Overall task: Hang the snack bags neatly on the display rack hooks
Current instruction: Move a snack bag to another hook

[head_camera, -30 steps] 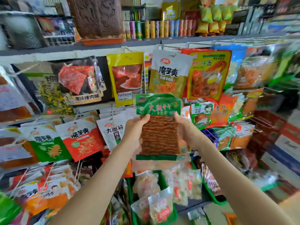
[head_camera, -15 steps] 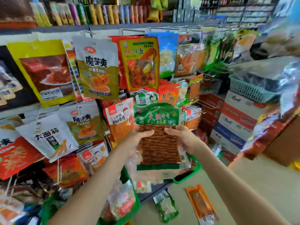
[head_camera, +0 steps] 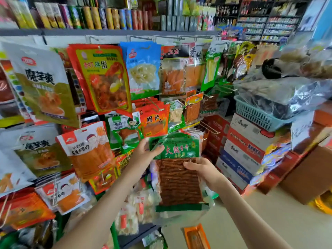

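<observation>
I hold a clear snack bag with a green header and brown strips (head_camera: pixel 179 178) upright in front of the display rack. My left hand (head_camera: pixel 143 155) pinches its upper left corner at the green header. Along the bag's right edge my right hand (head_camera: pixel 203 171) grips it, fingers curled over the front. The bag's top sits just below a row of bare metal hooks (head_camera: pixel 210 127) and a stack of similar packs (head_camera: pixel 194 133). Many other snack bags hang on the rack, such as an orange bag (head_camera: pixel 155 121) and a red-yellow bag (head_camera: pixel 106 76).
Stacked cartons (head_camera: pixel 246 146) and a blue plastic basket (head_camera: pixel 258 114) under a clear sheet stand to the right. A brown box (head_camera: pixel 309 173) sits at the far right. An orange pack (head_camera: pixel 195 236) lies on the floor. A shelf with tins (head_camera: pixel 100 17) runs above the rack.
My view has swung right along the rack. The bag moved with both hands toward the right section; my left hand shifted up from the bag's side to its green header.
</observation>
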Available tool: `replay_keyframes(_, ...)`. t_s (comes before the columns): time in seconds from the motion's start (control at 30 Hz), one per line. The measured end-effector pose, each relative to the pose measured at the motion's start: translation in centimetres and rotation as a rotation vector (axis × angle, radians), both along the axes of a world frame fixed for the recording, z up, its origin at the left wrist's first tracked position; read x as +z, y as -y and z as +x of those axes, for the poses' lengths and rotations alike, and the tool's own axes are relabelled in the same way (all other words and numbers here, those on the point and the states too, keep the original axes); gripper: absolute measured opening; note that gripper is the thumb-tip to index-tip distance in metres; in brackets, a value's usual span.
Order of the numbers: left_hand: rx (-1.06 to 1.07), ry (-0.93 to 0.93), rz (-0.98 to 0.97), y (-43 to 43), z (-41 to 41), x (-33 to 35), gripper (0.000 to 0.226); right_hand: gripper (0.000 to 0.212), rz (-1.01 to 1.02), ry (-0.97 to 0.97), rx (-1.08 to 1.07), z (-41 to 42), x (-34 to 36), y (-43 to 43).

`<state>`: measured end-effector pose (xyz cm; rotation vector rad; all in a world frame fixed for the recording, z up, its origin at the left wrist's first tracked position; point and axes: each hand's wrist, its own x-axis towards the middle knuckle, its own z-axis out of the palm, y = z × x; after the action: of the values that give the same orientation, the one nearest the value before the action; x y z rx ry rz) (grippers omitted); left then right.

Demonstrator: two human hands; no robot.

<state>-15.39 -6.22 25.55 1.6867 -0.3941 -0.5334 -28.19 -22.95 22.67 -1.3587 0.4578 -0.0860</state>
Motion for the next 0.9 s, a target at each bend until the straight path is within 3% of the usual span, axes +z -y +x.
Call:
replay_keyframes(0.1,-0.018,0.156,0.02,4.2,1.9,-0.1,0.075,0.008,-0.013,0.005,0.011,1.3,0.4,3.2)
replay_keyframes(0.23,0.073,0.25,-0.016,10.5,4.1,-0.9,0.028,0.003,0.04,-0.027,-0.064,2.9,1.2,8.1)
replay_keyframes(0.37,0.039,0.233,0.033,16.7,5.4,-0.7,0.042,0.044,0.06,0.135,-0.155,4.4,3.0,14.4)
replay_keyframes(0.47,0.008,0.321,0.127,21.4,5.9,-0.9,0.065,0.041,-0.127,0.186,-0.218,5.0,4.8,19.2)
replay_keyframes(0.57,-0.039,0.367,0.145,25.2,6.0,-1.1,0.064,0.016,-0.358,0.148,-0.188,5.5,6.0,23.2)
replay_keyframes(0.63,-0.077,0.381,0.186,27.7,6.1,-1.2,0.061,0.015,-0.562,0.068,-0.109,6.4,6.3,26.1)
replay_keyframes(0.7,-0.126,0.399,0.25,30.2,6.3,-1.6,0.048,0.015,-0.842,-0.063,0.026,8.0,6.2,29.2)
replay_keyframes(0.8,-0.153,0.375,0.263,34.0,6.8,-2.4,0.004,0.017,-1.149,-0.19,0.149,10.4,5.6,33.9)
replay_keyframes(0.9,-0.083,0.376,0.301,38.5,7.6,-3.4,0.032,0.018,-1.187,-0.177,0.206,12.4,4.4,38.7)
